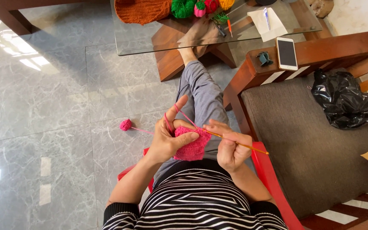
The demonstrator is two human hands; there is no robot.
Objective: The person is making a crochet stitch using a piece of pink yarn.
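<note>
Pink crochet piece (191, 147) pinched in left hand (169, 138); right hand (231, 149) grip closed around orange hook (235, 143).

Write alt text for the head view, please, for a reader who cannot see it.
Seated person crochets a pink piece: left hand holds it, right hand grips an orange hook. A pink yarn ball lies on the floor.
</note>
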